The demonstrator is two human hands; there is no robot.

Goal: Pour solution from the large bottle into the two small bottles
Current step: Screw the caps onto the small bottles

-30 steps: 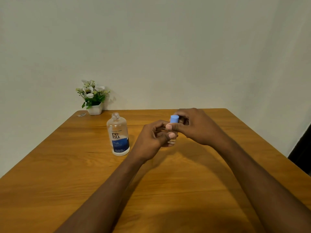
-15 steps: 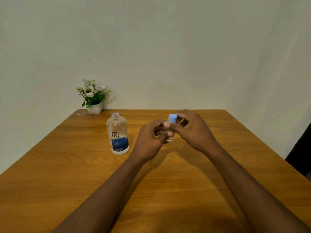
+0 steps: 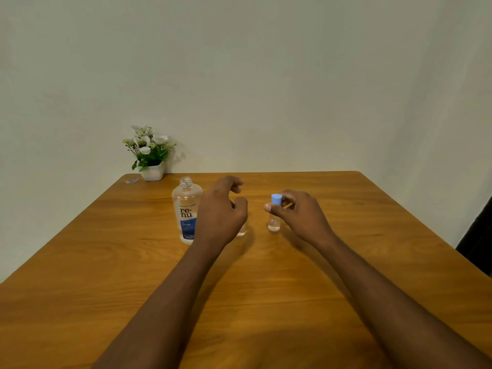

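The large clear bottle (image 3: 187, 209) with a blue "renu" label stands uncapped on the wooden table (image 3: 106, 262), left of centre. A small clear bottle (image 3: 274, 222) with a light blue cap (image 3: 276, 200) stands upright to its right; my right hand (image 3: 300, 214) grips it at the cap and neck. My left hand (image 3: 222, 211) hovers between the two bottles, fingers curled apart and holding nothing. Behind my left hand only the base of a second small clear bottle (image 3: 241, 232) shows; the rest of it is hidden.
A white pot of white flowers (image 3: 150, 155) stands at the table's far left corner, with a small clear scrap (image 3: 131, 180) beside it. A pale wall rises right behind the table. A dark object (image 3: 479, 243) sits off the right edge.
My hands have parted. The left hand let go of the blue-capped small bottle and moved left; the right hand carried that bottle right and down onto the table. The second small bottle's base now shows.
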